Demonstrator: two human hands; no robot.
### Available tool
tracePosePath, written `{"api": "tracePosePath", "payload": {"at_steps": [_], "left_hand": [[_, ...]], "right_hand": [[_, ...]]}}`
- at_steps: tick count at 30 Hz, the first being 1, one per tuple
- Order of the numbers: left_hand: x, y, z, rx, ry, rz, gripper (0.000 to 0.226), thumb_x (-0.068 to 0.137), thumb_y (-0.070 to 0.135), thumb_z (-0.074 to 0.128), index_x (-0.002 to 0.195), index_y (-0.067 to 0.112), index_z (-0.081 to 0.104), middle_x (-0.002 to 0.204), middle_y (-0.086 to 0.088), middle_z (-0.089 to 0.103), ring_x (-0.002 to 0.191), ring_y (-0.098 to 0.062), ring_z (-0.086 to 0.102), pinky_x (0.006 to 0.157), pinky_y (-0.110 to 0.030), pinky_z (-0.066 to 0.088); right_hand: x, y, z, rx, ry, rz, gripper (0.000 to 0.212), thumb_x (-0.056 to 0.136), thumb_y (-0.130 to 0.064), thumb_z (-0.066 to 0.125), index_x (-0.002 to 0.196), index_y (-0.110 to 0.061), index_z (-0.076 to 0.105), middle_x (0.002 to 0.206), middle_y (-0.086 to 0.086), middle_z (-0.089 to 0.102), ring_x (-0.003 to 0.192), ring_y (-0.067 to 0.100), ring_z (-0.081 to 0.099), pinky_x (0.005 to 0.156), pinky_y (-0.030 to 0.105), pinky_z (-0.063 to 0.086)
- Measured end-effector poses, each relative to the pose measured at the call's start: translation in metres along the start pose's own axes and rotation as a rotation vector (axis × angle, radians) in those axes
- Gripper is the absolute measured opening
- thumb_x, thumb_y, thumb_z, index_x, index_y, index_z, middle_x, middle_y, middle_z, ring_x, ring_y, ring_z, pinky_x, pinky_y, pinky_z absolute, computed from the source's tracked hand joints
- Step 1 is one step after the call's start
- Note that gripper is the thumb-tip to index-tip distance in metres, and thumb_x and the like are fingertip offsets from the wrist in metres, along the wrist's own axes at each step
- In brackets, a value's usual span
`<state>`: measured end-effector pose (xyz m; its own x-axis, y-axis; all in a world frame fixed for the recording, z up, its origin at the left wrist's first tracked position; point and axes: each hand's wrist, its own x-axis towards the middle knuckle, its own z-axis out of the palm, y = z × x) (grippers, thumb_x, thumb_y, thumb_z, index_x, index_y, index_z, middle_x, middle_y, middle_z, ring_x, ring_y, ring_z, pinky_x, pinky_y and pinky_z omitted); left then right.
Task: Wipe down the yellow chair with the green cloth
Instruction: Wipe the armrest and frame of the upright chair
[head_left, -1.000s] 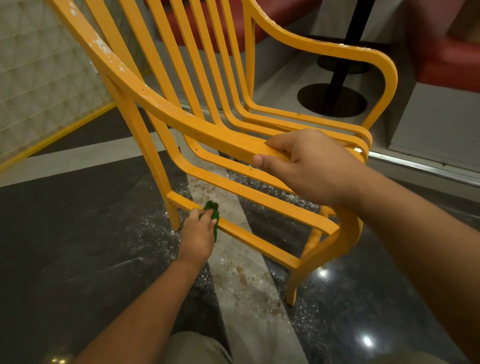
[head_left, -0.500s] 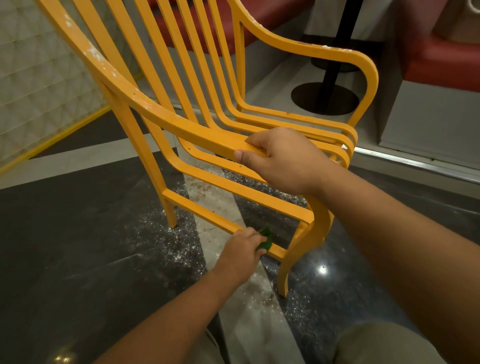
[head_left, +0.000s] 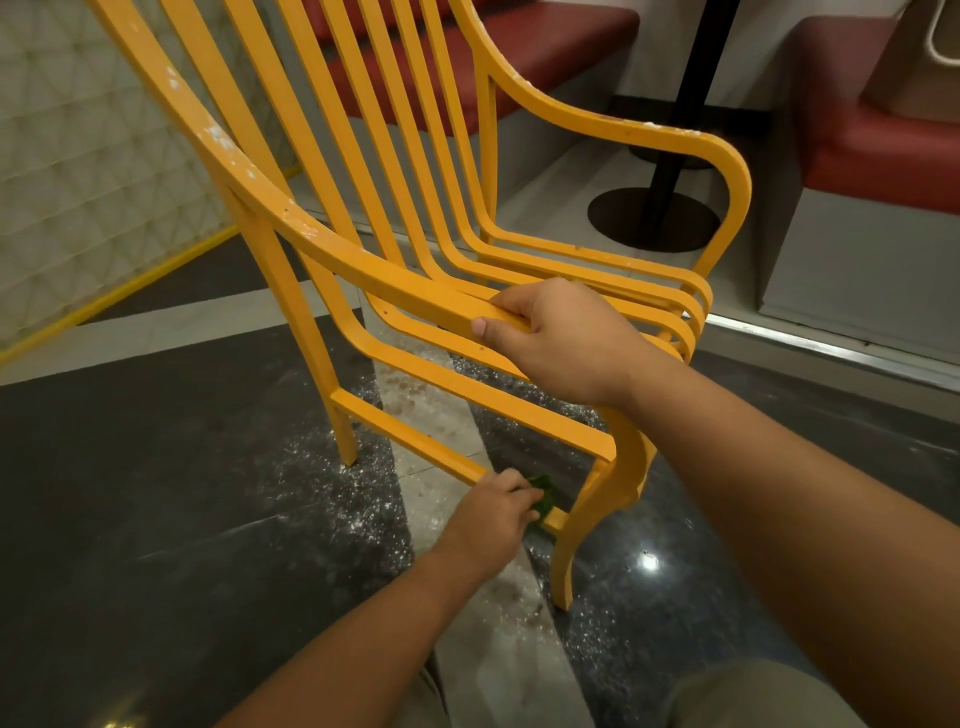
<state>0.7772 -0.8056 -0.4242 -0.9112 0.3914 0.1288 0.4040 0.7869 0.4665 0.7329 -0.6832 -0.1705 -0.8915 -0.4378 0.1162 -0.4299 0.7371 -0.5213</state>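
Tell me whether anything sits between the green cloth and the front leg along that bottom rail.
Nothing visible does. The left hand holds the green cloth on the bottom rail, with only bare rail before the front leg.

Open gaps between the chair's (head_left: 363, 270) side rails (head_left: 493, 400) admit a hand; the front leg (head_left: 571, 545) closes their right end.

The left hand (head_left: 493, 512) and right hand (head_left: 561, 338) are bare, as are both forearms (head_left: 779, 493). Plain greyish-khaki trousers (head_left: 753, 696) cover both knees at the bottom edge.
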Motion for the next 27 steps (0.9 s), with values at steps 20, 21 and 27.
{"api": "tracePosePath", "payload": {"at_steps": [20,21,27], "left_hand": [[-0.006,-0.043,-0.052,0.014,0.152,-0.361,0.032,0.099,0.023,0.057,0.129,0.016,0.064,0.119,0.001,0.06,0.105,-0.017,0.056,0.099,-0.037,0.05],[-0.004,-0.04,-0.068,-0.046,0.231,-0.411,0.032,0.1,0.023,0.057,0.13,0.014,0.063,0.118,0.0,0.061,0.106,-0.017,0.057,0.099,-0.036,0.049],[-0.008,0.0,-0.18,-0.176,0.967,-0.411,0.03,0.102,0.023,0.054,0.126,0.009,0.063,0.116,-0.001,0.061,0.107,-0.009,0.055,0.092,-0.021,0.041]], "right_hand": [[0.001,-0.002,-0.001,0.037,0.011,0.057,0.029,0.097,-0.053,0.053,0.107,-0.026,0.056,0.085,0.0,0.066,0.079,0.02,0.062,0.074,0.049,0.056],[0.002,-0.003,-0.001,0.041,0.01,0.066,0.029,0.097,-0.054,0.053,0.105,-0.026,0.056,0.086,0.0,0.066,0.081,0.02,0.062,0.074,0.05,0.057],[0.002,-0.003,-0.001,0.056,0.019,0.109,0.035,0.103,-0.05,0.04,0.092,-0.023,0.059,0.078,0.0,0.063,0.075,0.02,0.06,0.072,0.05,0.056]]}}
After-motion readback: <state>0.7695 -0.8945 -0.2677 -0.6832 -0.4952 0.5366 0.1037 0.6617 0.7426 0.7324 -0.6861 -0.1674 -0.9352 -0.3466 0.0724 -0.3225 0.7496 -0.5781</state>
